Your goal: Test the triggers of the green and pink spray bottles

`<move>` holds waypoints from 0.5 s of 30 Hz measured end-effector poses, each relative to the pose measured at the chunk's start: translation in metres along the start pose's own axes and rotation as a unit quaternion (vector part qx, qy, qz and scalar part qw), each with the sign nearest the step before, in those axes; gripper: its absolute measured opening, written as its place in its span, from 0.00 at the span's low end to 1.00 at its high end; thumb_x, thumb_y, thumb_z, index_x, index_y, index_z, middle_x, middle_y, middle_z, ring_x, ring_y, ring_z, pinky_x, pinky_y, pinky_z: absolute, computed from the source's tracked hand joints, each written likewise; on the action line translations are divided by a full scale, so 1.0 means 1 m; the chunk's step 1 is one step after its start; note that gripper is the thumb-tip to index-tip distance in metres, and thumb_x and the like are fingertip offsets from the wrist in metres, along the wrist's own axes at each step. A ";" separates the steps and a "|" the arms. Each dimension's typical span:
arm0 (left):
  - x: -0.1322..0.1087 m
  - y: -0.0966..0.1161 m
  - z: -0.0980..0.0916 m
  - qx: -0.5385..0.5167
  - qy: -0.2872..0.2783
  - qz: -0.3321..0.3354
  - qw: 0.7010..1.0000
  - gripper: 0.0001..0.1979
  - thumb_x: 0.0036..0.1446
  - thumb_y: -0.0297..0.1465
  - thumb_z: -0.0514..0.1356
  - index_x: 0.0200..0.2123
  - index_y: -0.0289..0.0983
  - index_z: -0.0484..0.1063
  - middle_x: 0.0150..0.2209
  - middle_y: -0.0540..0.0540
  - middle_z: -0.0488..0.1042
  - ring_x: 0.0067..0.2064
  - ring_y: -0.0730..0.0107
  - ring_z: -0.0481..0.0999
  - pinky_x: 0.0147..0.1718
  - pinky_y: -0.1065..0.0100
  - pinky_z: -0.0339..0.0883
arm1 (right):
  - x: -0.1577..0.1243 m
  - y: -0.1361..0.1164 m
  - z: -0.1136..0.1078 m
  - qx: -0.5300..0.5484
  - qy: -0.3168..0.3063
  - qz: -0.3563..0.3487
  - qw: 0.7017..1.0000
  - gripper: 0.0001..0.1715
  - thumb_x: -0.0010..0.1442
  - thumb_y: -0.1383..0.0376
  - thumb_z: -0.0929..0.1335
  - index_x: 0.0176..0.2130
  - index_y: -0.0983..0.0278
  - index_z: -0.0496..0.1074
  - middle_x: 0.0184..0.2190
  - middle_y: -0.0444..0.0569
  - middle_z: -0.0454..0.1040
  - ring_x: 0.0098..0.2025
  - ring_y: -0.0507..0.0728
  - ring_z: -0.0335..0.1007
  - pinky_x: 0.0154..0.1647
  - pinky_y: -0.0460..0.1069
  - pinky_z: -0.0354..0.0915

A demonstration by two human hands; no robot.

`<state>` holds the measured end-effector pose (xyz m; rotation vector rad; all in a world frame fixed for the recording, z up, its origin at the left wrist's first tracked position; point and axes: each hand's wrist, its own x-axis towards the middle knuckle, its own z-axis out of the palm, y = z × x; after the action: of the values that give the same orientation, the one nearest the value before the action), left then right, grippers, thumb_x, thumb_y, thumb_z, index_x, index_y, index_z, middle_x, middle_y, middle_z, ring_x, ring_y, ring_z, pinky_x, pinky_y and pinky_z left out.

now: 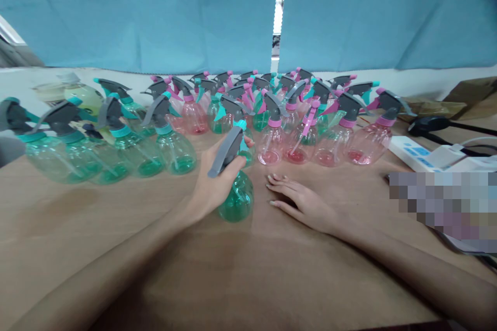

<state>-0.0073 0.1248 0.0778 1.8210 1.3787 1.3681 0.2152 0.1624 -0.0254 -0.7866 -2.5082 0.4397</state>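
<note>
My left hand (215,178) is wrapped round the neck of a green spray bottle (236,199) with a grey and teal trigger head, near the middle of the table. Its base is close to or on the wood; I cannot tell which. My right hand (305,204) rests palm down on the table to the right of that bottle, fingers stretched out and holding nothing. Several green spray bottles (180,152) stand in a row to the left. Pink spray bottles (271,145) stand just beyond my right hand, with more green and pink ones behind.
On the right are a white power strip (413,154), a black cable (430,125) and a blurred-out flat device (446,212). A brown cardboard box (473,95) sits at the back right. A large pale bottle (83,95) stands at the back left, before a blue curtain (155,15).
</note>
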 end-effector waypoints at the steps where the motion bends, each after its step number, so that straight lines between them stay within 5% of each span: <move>1: 0.000 0.000 0.000 -0.004 -0.002 -0.001 1.000 0.16 0.54 0.27 0.55 0.46 0.45 0.71 0.42 0.50 0.76 0.41 0.63 0.75 0.46 0.60 0.68 | 0.000 0.000 0.000 0.001 -0.001 0.000 1.000 0.26 0.66 0.55 0.61 0.60 0.60 0.63 0.61 0.51 0.64 0.65 0.60 0.55 0.65 0.61 0.53; 15: 0.000 0.004 -0.002 0.001 -0.012 -0.004 1.000 0.09 0.52 0.25 0.54 0.34 0.43 0.71 0.35 0.50 0.75 0.40 0.61 0.75 0.39 0.63 0.68 | 0.000 0.000 0.000 -0.009 -0.002 -0.001 1.000 0.26 0.66 0.54 0.61 0.60 0.59 0.63 0.61 0.51 0.64 0.64 0.60 0.55 0.65 0.62 0.54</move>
<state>-0.0075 0.1229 0.0816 1.8247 1.3742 1.3370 0.2152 0.1627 -0.0258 -0.7909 -2.5197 0.4205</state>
